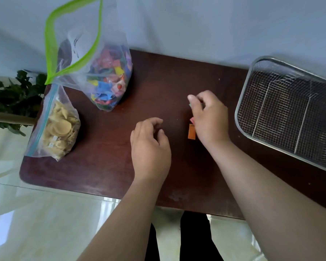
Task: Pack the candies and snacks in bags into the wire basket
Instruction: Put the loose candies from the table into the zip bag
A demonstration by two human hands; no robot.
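- Head view looks down on a dark brown counter [105,162] with both bare forearms reaching over it.
- At the far left corner stands a clear bag with a green zip strip [94,68], its mouth gaping open, stuffed with small candies in many-coloured wrappers.
- Just in front of it, near the left edge, lies a second clear bag with a blue zip strip [55,127], holding pale round snack pieces.
- The wire basket [282,113] sits on the right end of the counter, well apart from both bags, with wire dividers inside it; its right part runs out of frame.
- The left hand [149,146] hovers near the middle of the counter, fingers loosely curled, with nothing seen in it.
- The right hand [209,117] is between the left hand and the basket, fingers bent inward; whether it grips anything cannot be told.
- An orange candy wrapper [191,131] lies flat on the counter at the right hand's inner edge, with a small red piece [191,120] just above it and a bit of green showing at the fingers.
- A leafy green plant [11,98] stands beyond the left edge of the counter.
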